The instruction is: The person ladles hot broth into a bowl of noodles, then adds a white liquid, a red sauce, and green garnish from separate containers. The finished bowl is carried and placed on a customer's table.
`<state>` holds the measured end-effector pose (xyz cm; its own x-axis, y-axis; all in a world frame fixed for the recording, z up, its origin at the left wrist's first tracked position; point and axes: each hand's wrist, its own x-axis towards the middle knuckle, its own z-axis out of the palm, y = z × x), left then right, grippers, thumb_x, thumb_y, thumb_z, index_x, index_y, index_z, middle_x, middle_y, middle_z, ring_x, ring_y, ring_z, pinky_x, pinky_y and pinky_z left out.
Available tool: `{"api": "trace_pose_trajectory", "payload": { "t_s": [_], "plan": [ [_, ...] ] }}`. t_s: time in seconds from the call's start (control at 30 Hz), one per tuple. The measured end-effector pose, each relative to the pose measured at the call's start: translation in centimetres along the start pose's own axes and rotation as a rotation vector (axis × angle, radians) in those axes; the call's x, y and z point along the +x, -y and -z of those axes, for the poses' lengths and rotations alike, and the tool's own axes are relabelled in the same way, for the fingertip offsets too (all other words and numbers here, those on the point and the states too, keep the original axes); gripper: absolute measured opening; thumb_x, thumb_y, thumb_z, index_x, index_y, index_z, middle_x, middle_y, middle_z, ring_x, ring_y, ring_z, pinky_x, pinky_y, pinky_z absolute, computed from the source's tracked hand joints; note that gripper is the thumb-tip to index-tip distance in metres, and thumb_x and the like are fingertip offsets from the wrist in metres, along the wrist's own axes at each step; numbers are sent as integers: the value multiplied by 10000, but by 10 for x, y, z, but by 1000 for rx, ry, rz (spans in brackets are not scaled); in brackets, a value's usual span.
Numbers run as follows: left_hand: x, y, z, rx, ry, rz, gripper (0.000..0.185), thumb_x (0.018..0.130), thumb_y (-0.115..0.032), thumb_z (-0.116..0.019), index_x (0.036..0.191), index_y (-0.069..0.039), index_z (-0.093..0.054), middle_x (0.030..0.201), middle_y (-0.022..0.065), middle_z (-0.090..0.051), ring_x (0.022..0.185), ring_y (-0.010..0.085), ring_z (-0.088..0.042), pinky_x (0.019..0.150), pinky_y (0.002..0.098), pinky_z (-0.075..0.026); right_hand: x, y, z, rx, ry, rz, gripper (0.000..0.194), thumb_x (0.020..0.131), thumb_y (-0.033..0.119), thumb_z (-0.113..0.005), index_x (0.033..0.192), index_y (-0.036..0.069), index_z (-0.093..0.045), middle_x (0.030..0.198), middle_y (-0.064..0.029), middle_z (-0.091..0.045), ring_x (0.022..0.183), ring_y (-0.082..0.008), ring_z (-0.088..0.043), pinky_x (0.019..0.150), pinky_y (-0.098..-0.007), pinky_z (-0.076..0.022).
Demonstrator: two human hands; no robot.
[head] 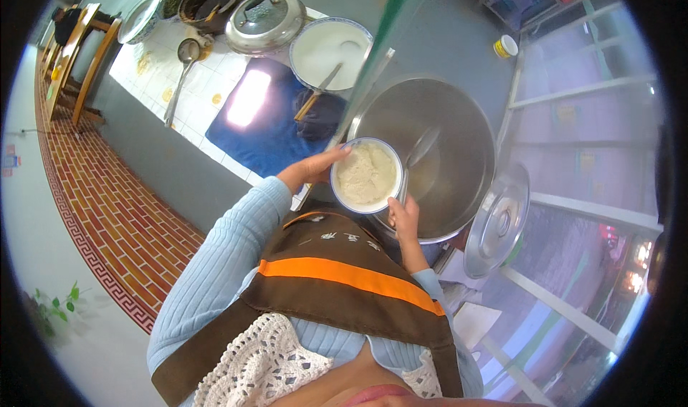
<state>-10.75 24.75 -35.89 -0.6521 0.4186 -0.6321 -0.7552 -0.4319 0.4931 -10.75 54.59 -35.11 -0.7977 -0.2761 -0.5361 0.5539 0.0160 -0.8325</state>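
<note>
My left hand [318, 166] grips the left rim of a white bowl [336, 194] with a blue edge. Pale, soft, curd-like food [364, 175] with some liquid fills most of it. On the other side, my right hand [404, 216] is closed around the handle of a metal ladle [424, 145], close against the bowl's right rim. The ladle's head hangs over or dips into a large metal pot [457, 92] of brownish, cloudy liquid; I cannot tell which. The bowl is held above the pot's near-left rim.
Left of the pot, a tiled counter [177, 114] holds a blue cloth [269, 143], a large ladle [185, 74], a basin of white liquid [317, 47] with a knife-like utensil [325, 90], a lidded pot [265, 23] and a dark pot [210, 4]. A metal lid [497, 221] leans at right.
</note>
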Motion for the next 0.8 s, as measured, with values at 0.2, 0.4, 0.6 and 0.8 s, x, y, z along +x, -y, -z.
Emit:
{"api": "trace_pose_trajectory", "payload": {
  "t_s": [0.2,0.4,0.6,0.8],
  "plan": [
    [2,14,-4,4,-132,-27,733,988,-558,-427,1471,-13,-346,1485,218,-394,1367,316,-405,1147,434,-313,37,-29,70,-20,-46,-91,271,957,295,-590,1059,44,-587,718,-34,-556,562,-134,-516,501,-303,-437],
    [5,48,-4,-146,-290,-132,670,1014,-489,-417,1471,-7,-332,1465,213,-420,1327,307,-457,1109,415,-384,120,-100,178,-1375,-275,-179,268,953,235,-531,1088,65,-688,890,-125,-700,838,-268,-697,659,-394,-543],
    [-5,48,-10,-181,-444,-72,642,1011,-481,-449,1450,-18,-379,1439,154,-467,1298,255,-478,1086,388,-389,177,-191,187,-1701,-67,-433,266,954,217,-528,1119,86,-690,1127,-147,-674,1060,-304,-656,845,-434,-532],
    [-9,53,-9,-137,-596,-29,660,1004,-494,-462,1444,-7,-388,1423,130,-483,1272,244,-492,1070,380,-397,225,-264,148,-1540,-30,-52,290,970,255,-519,1148,78,-665,1160,-146,-655,1052,-313,-640,846,-444,-516]
  ]
}}
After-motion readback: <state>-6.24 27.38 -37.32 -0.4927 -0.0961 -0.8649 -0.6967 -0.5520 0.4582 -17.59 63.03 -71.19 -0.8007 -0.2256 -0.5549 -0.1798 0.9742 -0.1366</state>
